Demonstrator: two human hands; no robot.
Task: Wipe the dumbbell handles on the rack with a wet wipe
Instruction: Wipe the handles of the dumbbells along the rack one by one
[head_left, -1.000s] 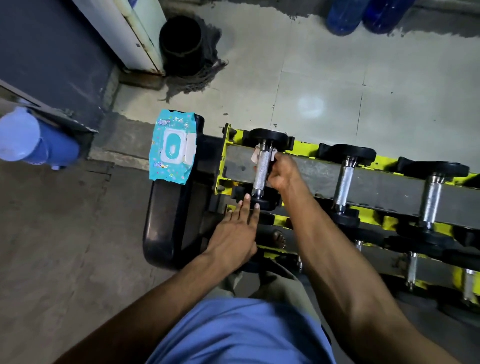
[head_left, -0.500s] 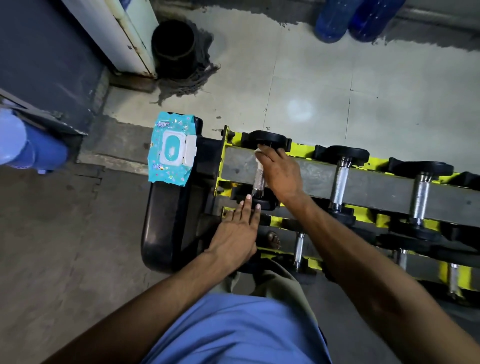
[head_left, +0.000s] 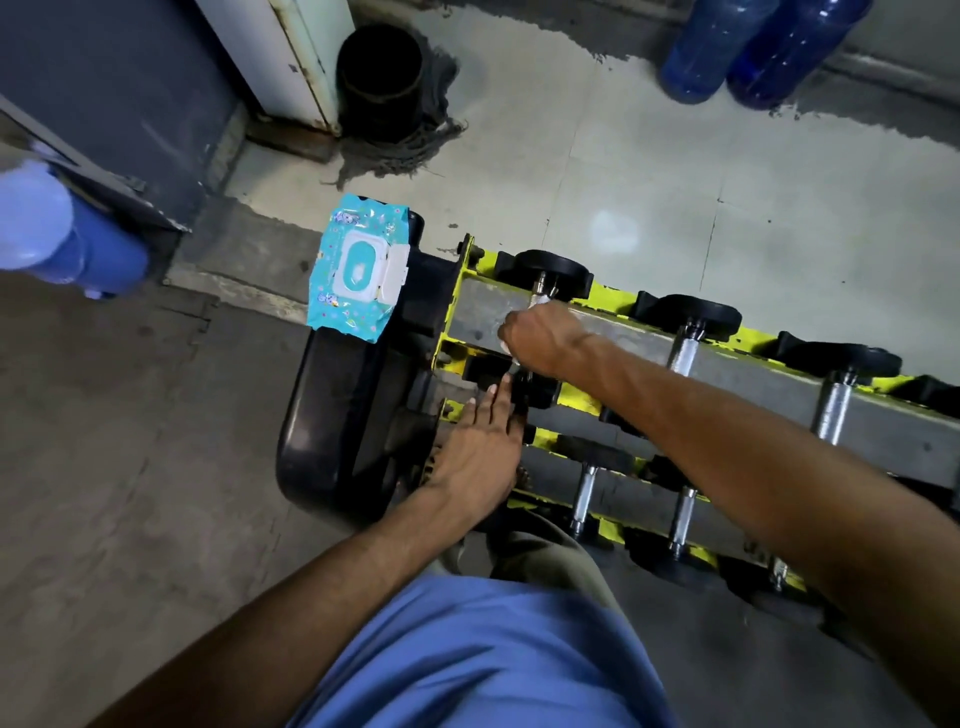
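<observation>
One dumbbell (head_left: 553, 267) is under work, the first at the left end of the rack's (head_left: 753, 374) top tier. The right hand (head_left: 540, 338) is wrapped over its handle, fingers curled round the bar with the wet wipe (head_left: 540, 301) between; only white scraps of the wipe show at the edges of the fist. The left hand (head_left: 478, 452) lies flat with straight fingers, its fingertips at the dumbbell's near head, apparently steadying it.

Several things could go wrong. The bar is round and rests loose on the rails, so a hard twist could roll or shift it, and the left fingertips by the near head could be nipped against the rack's front edge. The wipe could bunch or slide out of the fist, leaving bare skin rubbing metal. The bar's underside is hidden and may be missed.

The dumbbell's long axis runs across the rails, from the rack's front edge to its back edge, one head toward the person and the other toward the tiled floor beyond. Two more dumbbells (head_left: 685, 343) lie the same way further right. A pack of wipes (head_left: 358, 273) sits just past the rack's left end.
</observation>
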